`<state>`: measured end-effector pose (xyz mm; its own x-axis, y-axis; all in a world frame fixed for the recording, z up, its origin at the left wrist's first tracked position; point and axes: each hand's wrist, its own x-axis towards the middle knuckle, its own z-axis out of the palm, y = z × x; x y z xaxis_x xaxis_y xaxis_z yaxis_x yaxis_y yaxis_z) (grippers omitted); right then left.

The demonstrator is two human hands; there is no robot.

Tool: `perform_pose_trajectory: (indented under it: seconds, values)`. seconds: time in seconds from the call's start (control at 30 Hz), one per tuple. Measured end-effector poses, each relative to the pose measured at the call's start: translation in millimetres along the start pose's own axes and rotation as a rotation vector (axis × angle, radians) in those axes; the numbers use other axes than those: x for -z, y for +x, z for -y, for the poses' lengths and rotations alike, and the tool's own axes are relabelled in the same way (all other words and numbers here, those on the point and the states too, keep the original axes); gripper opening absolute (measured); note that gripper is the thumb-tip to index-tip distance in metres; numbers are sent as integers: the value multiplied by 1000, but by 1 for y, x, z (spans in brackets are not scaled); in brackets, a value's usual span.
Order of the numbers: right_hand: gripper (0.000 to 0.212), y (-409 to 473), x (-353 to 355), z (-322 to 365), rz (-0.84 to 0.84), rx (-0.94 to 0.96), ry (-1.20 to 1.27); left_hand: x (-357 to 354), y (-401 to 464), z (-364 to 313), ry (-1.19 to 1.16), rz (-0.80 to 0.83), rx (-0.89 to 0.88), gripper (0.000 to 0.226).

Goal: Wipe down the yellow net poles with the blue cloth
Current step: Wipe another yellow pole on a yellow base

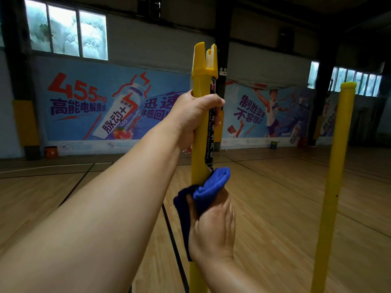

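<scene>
- Near the middle of the scene stands an upright yellow net pole (198, 166) with a notched cap at its top and a black label strip (210, 136) running down its right side.
- The left hand (194, 117) grips this pole below the cap, fingers wrapped round the far side.
- Lower down, the right hand (213, 227) holds a blue cloth (208, 189) bunched against the pole's right side, fingers curled over the fabric; a darker fold hangs down on the left of the hand.
- The cloth touches the pole just under the lower end of the label strip.
- To the right, well apart, a second yellow pole (332, 187) stands upright on the wooden floor (275, 197).
- Far behind, blue advertising banners (101, 108) cover the wall beneath frosted windows (67, 32).
</scene>
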<state>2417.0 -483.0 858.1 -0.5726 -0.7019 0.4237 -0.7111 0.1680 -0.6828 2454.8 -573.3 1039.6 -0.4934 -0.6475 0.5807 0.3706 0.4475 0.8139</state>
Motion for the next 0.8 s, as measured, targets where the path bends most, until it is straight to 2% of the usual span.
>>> perform_pose_trajectory:
  seconds: [0.13, 0.27, 0.43, 0.6, 0.8]
  values:
    - [85, -1, 1, -2, 41, -11, -29, -2, 0, 1, 1, -3, -3, 21]
    - [95, 7, 13, 13, -24, 24, 127, -3, 0, 1, 3, -3, -9, 21]
    - [95, 26, 29, 31, -84, 83, 217, -4, -1, 1, -3, -16, -9, 22]
    - [79, 42, 38, 37, -119, 124, 219, -4, -1, 0, -9, -23, -4, 23]
    - [86, 32, 26, 30, -131, 139, 212, -4, -3, 0, -2, -36, -11, 21]
